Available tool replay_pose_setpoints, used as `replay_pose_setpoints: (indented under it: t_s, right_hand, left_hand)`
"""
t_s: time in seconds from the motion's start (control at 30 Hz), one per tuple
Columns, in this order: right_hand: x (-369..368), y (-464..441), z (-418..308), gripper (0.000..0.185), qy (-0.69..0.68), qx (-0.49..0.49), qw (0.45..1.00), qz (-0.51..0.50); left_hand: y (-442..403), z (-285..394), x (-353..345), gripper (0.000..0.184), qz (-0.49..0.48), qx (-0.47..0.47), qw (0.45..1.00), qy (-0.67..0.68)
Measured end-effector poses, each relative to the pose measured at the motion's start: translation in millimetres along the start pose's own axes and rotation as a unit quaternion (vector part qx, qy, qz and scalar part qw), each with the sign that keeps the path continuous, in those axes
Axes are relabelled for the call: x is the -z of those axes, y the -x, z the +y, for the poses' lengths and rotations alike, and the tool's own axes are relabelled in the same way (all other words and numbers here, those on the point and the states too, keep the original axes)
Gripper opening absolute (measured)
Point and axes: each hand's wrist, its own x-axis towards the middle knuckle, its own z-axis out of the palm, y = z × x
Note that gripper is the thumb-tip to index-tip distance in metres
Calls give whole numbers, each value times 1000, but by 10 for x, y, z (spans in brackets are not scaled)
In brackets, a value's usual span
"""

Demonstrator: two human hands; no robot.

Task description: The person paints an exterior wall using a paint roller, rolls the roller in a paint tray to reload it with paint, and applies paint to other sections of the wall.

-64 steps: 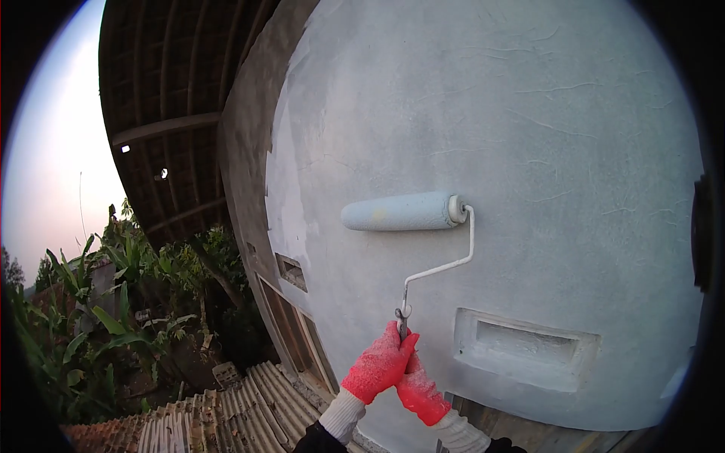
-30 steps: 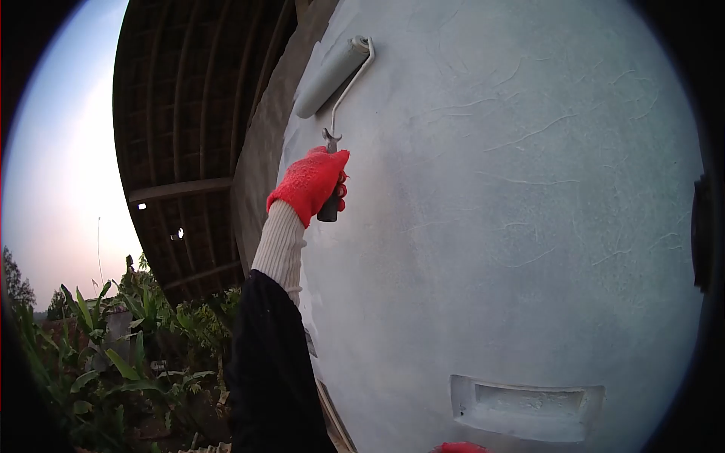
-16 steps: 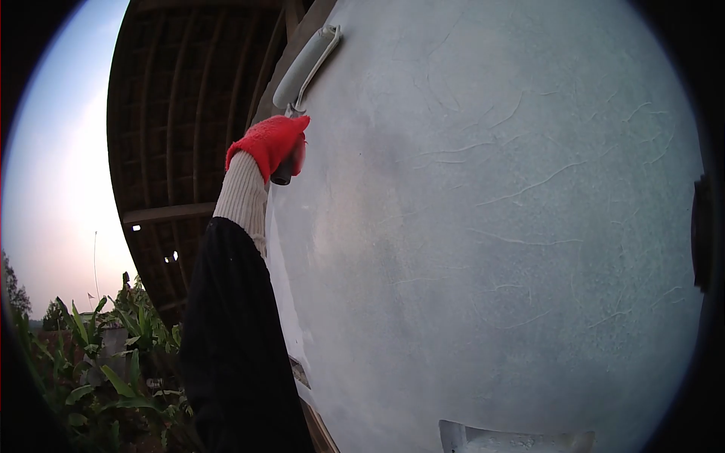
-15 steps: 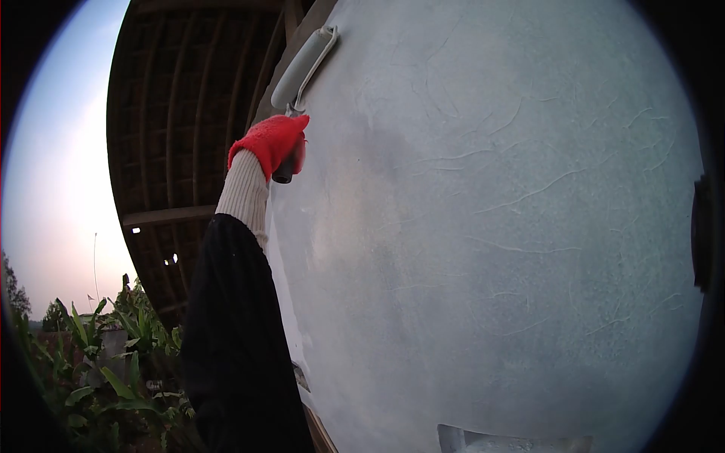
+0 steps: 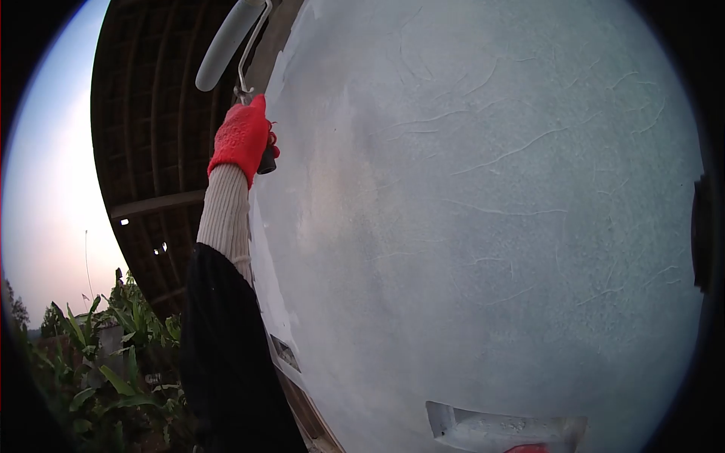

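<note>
My left hand (image 5: pixel 240 142), in a red-coated glove with a ribbed cream cuff, is closed round the dark handle (image 5: pixel 267 159) of a paint roller. The roller's pale sleeve (image 5: pixel 229 44) slants up on its wire frame, beyond the wall's left edge, with its top cut off by the view. To the right spreads the pale grey-white wall (image 5: pixel 423 226), with wrinkled raised lines on its surface. At the bottom edge a sliver of red (image 5: pixel 529 448), apparently my right hand's glove, shows in front of a recess (image 5: pixel 506 427) in the wall. Its fingers are hidden.
A dark roof underside with beams (image 5: pixel 162 204) fills the upper left. Green broad-leaved plants (image 5: pixel 121 362) grow below it, with sky beyond. A smaller opening (image 5: pixel 285 352) sits near the wall's left edge. A dark object (image 5: pixel 701 234) stands at the far right.
My left hand has moved left and up with the paint roller, whose sleeve has gone from over the wall's edge to outside it. A red sliver has appeared at the bottom.
</note>
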Motion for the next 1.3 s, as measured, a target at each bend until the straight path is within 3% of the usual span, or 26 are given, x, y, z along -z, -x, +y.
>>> replay_pose_setpoints:
  t_s: [0.23, 0.47, 0.57, 0.63, 0.7, 0.8, 0.87, 0.9, 1.13, 1.2, 1.3]
  right_hand:
    - [-104, 52, -33, 26, -76, 20, 996, 43]
    - [-75, 68, 65, 28, -88, 8, 994, 59]
    - [-77, 50, 141, 30, -47, 34, 997, 56]
    - [-154, 13, 124, 29, -37, 79, 990, 109]
    - [-160, -7, 139, 28, -48, 76, 990, 111]
    - [-125, 23, 155, 26, -65, 54, 991, 105]
    - [-109, 25, 147, 26, -70, 33, 992, 99]
    - [-120, 14, 159, 24, -76, 49, 990, 109]
    - [-126, 85, 177, 20, -88, 58, 986, 127]
    - [-115, 131, 206, 20, -92, 63, 986, 127]
    - [-97, 170, 215, 20, -93, 68, 985, 131]
  left_hand:
    - [1455, -495, 714, 30, -12, 43, 998, -47]
    - [3294, -1543, 903, 23, -62, 268, 961, -1]
    - [4092, -1949, 964, 25, -96, 330, 939, -35]
    - [4628, -2199, 986, 25, -104, 369, 922, -55]
    - [5211, -2546, 1019, 20, -132, 311, 935, -109]
    - [5780, -2419, 991, 25, -166, 228, 931, -230]
    - [6123, -2310, 926, 28, -174, 251, 929, -209]
    - [6205, -2205, 902, 27, -216, 182, 940, -190]
    - [6667, -2100, 526, 27, -221, 230, 935, -157]
    - [6906, -2201, 497, 26, -188, 137, 956, -181]
    - [7170, -2170, 537, 24, -199, 124, 957, -169]
